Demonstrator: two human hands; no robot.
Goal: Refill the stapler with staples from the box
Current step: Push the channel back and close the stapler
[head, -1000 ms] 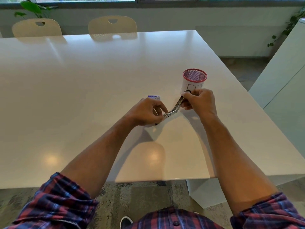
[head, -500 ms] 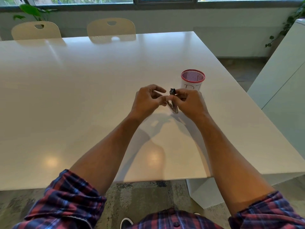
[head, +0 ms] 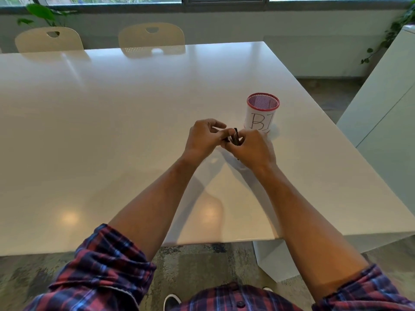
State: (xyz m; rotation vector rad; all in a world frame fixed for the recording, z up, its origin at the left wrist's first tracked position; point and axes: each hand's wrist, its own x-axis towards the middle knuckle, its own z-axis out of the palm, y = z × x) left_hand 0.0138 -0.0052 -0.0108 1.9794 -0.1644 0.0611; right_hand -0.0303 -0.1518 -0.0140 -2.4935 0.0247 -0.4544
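Note:
A small dark stapler (head: 235, 136) stands almost upright between my two hands, lifted a little above the white table (head: 112, 142). My right hand (head: 252, 150) grips its lower part with curled fingers. My left hand (head: 205, 136) pinches the stapler's upper part between thumb and forefinger, the other fingers raised. Most of the stapler is hidden by my fingers. The staple box is not visible; my hands cover the spot where it lay.
A mesh pen cup (head: 261, 113) with a pink rim and a white paper label stands just behind my right hand. Two cream chairs (head: 151, 39) are tucked in at the table's far edge. A white cabinet (head: 386, 113) stands to the right.
One second ago the stapler lay spread open and low between my hands. Both hands have since come together and raised it, folded almost upright. The small box by my left hand is no longer in sight.

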